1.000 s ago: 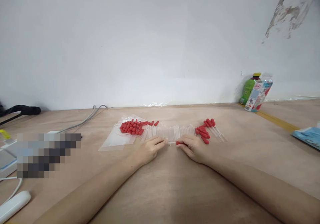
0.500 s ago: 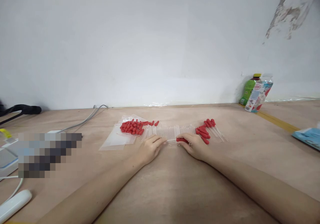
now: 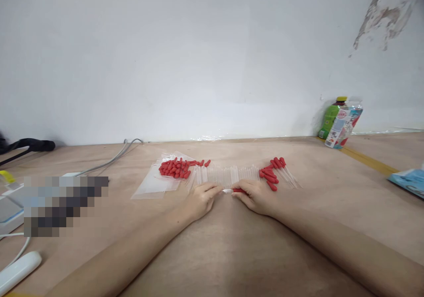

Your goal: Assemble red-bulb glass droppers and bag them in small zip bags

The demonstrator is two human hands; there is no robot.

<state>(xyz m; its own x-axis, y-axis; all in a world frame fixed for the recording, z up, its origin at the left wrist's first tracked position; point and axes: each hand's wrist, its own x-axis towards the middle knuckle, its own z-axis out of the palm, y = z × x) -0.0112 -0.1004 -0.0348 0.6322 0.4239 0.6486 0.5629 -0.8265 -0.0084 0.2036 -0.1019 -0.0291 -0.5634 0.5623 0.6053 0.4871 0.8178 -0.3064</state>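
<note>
Between my two hands lies a thin clear glass tube (image 3: pixel 227 190), level from left to right. My left hand (image 3: pixel 202 201) pinches its left end. In my right hand (image 3: pixel 257 196) is a red rubber bulb (image 3: pixel 237 190), closed in the fingers and meeting the tube's right end; how far the tube sits inside it is hidden. Just beyond both hands stretches a row of clear glass tubes (image 3: pixel 228 174). Loose red bulbs (image 3: pixel 175 170) are heaped at the left. Several droppers (image 3: pixel 270 178), tubes with red bulbs on, rest to the right.
Clear plastic bags (image 3: pixel 150 187) lie under the loose bulbs. Two bottles (image 3: pixel 341 127) stand by the wall at the back right, near a blue packet (image 3: pixel 409 181). Along the left are a grey cable (image 3: pixel 114 159), a white power strip (image 3: pixel 9 213) and a blurred-out patch.
Both hands have moved slightly toward me with the tube and bulb, off the row's near edge. The heap and the droppers at the right look unchanged.
</note>
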